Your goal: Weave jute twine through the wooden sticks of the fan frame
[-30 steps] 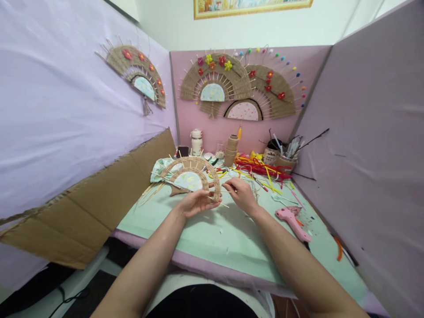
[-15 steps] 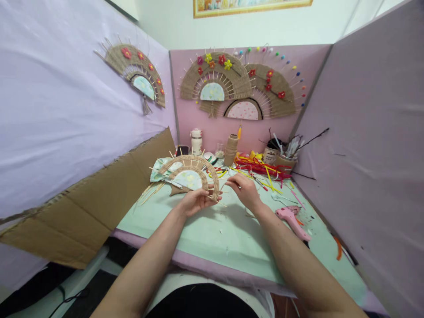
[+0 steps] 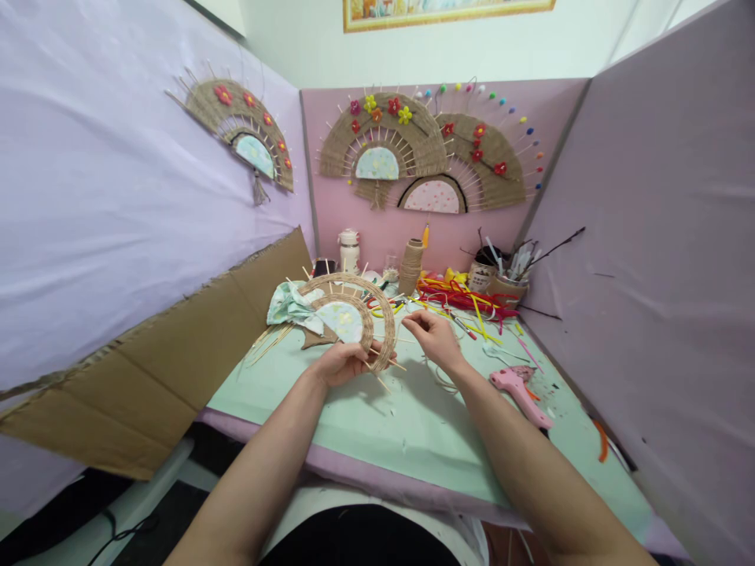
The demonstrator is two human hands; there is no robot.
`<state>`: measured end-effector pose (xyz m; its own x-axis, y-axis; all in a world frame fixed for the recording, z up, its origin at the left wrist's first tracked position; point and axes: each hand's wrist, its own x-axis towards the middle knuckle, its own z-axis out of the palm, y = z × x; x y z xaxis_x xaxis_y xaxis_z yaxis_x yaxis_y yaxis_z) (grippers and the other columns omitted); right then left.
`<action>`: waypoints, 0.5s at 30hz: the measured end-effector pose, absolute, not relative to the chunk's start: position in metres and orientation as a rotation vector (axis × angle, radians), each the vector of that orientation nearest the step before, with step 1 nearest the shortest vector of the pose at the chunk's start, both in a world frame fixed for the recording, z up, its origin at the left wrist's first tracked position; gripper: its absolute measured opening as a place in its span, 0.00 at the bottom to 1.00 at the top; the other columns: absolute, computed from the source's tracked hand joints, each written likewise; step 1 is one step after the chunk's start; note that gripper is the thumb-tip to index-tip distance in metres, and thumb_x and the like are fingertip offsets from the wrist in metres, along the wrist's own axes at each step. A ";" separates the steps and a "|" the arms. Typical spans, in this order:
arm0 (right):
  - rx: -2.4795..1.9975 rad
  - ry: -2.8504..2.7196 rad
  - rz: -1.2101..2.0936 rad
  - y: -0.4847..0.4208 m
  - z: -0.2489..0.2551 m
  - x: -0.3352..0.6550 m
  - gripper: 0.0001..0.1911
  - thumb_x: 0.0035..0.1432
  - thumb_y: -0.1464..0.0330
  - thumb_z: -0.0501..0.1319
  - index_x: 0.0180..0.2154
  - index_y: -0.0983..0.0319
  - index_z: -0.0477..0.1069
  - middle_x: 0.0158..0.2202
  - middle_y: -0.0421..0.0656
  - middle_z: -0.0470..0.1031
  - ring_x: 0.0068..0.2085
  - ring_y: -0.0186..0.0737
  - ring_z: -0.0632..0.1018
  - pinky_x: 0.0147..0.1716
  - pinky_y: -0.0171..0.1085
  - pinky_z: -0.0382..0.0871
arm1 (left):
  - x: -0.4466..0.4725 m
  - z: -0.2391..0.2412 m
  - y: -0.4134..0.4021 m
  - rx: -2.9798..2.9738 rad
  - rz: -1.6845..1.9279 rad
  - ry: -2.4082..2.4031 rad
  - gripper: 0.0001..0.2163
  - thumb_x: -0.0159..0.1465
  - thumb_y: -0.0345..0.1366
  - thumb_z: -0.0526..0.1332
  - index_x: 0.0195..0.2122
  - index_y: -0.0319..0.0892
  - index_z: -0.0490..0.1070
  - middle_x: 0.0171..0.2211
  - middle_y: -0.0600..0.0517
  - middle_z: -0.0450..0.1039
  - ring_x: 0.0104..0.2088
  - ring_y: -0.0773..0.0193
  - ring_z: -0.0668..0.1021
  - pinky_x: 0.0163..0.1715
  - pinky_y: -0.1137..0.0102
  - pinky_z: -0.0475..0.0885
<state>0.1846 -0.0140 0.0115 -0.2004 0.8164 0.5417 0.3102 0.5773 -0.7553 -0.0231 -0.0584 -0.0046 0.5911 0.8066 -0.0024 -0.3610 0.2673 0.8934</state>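
My left hand (image 3: 345,363) is closed around the lower right end of a woven fan (image 3: 386,314), which is tilted above the table. Thin wooden sticks fan out through its bands of brown twine, and a pale floral half-circle (image 3: 342,321) forms its centre. To the right of the fan, my right hand (image 3: 433,334) pinches a strand of twine at the fingertips. Slack twine (image 3: 440,377) hangs beneath that hand onto the table. Behind the fan's left side lies a crumpled piece of mint floral cloth (image 3: 289,305).
A pink glue gun (image 3: 522,393) lies on the right. Further back stand a twine spool (image 3: 411,267), a white bottle (image 3: 349,251) and a pot of pens (image 3: 510,289), near red and yellow pipe cleaners (image 3: 463,299). Cardboard (image 3: 177,354) walls the left side. Finished fans (image 3: 336,149) hang behind.
The fan has turned clockwise and shifted slightly right, its lower sticks now pointing down to the right. My right hand stays nearly in place, still pinching the strand.
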 end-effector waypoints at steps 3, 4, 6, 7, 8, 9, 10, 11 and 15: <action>-0.954 -1.728 0.659 -0.014 0.009 0.182 0.14 0.54 0.58 0.58 0.27 0.63 0.70 0.21 0.38 0.66 0.23 0.32 0.63 0.24 0.33 0.57 | -0.021 -0.004 -0.058 1.003 0.892 0.493 0.23 0.48 0.22 0.53 0.46 0.34 0.71 0.44 0.40 0.74 0.46 0.53 0.75 0.48 0.62 0.66; -0.955 -1.718 0.661 -0.014 0.009 0.181 0.14 0.54 0.58 0.58 0.27 0.63 0.70 0.21 0.38 0.65 0.23 0.32 0.63 0.24 0.33 0.57 | -0.020 -0.004 -0.058 0.989 0.908 0.482 0.26 0.47 0.21 0.53 0.50 0.36 0.68 0.46 0.41 0.73 0.46 0.52 0.75 0.47 0.61 0.66; -0.952 -1.711 0.655 -0.014 0.008 0.182 0.15 0.53 0.57 0.58 0.27 0.63 0.69 0.21 0.38 0.65 0.23 0.33 0.63 0.24 0.33 0.57 | -0.020 -0.004 -0.057 0.970 0.916 0.458 0.32 0.47 0.20 0.52 0.55 0.41 0.63 0.51 0.42 0.70 0.49 0.50 0.73 0.46 0.58 0.67; -0.950 -1.714 0.650 -0.013 0.008 0.182 0.14 0.53 0.58 0.58 0.27 0.63 0.69 0.21 0.38 0.65 0.23 0.33 0.63 0.24 0.33 0.57 | -0.021 -0.003 -0.057 0.967 0.909 0.446 0.34 0.47 0.19 0.52 0.57 0.43 0.60 0.53 0.43 0.68 0.51 0.49 0.72 0.46 0.57 0.68; -0.949 -1.720 0.645 -0.013 0.008 0.182 0.14 0.54 0.58 0.59 0.27 0.63 0.69 0.21 0.38 0.65 0.23 0.33 0.63 0.24 0.33 0.57 | -0.021 -0.003 -0.057 0.965 0.901 0.435 0.35 0.47 0.19 0.52 0.59 0.44 0.58 0.54 0.43 0.66 0.52 0.49 0.71 0.46 0.57 0.68; -0.949 -1.726 0.640 -0.013 0.007 0.182 0.14 0.54 0.58 0.59 0.27 0.63 0.69 0.21 0.38 0.66 0.24 0.33 0.64 0.25 0.33 0.57 | -0.022 -0.003 -0.057 0.964 0.893 0.421 0.36 0.48 0.19 0.52 0.60 0.45 0.56 0.56 0.43 0.65 0.53 0.49 0.70 0.46 0.57 0.68; -0.950 -1.731 0.635 -0.013 0.007 0.182 0.13 0.54 0.59 0.59 0.27 0.63 0.70 0.22 0.39 0.66 0.24 0.33 0.64 0.25 0.33 0.58 | -0.023 -0.004 -0.058 0.962 0.888 0.405 0.36 0.48 0.19 0.52 0.60 0.45 0.55 0.56 0.42 0.63 0.53 0.48 0.70 0.45 0.57 0.69; -0.950 -1.737 0.629 -0.014 0.007 0.182 0.13 0.54 0.59 0.58 0.27 0.63 0.70 0.22 0.39 0.67 0.24 0.33 0.65 0.25 0.33 0.58 | -0.024 -0.004 -0.058 0.960 0.880 0.387 0.36 0.49 0.19 0.51 0.61 0.45 0.54 0.57 0.42 0.63 0.53 0.48 0.70 0.44 0.57 0.70; -0.904 -1.783 0.585 -0.016 0.009 0.182 0.12 0.56 0.61 0.57 0.29 0.62 0.71 0.25 0.41 0.71 0.26 0.35 0.69 0.27 0.34 0.61 | -0.028 -0.004 -0.058 0.953 0.829 0.317 0.35 0.51 0.20 0.51 0.62 0.46 0.52 0.57 0.43 0.62 0.54 0.47 0.69 0.40 0.59 0.72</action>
<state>0.1818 -0.0159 0.0089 -0.2092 0.7984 0.5647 0.3089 0.6018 -0.7365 -0.0277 -0.0581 -0.0039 0.6592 0.7442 0.1078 -0.4827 0.3089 0.8195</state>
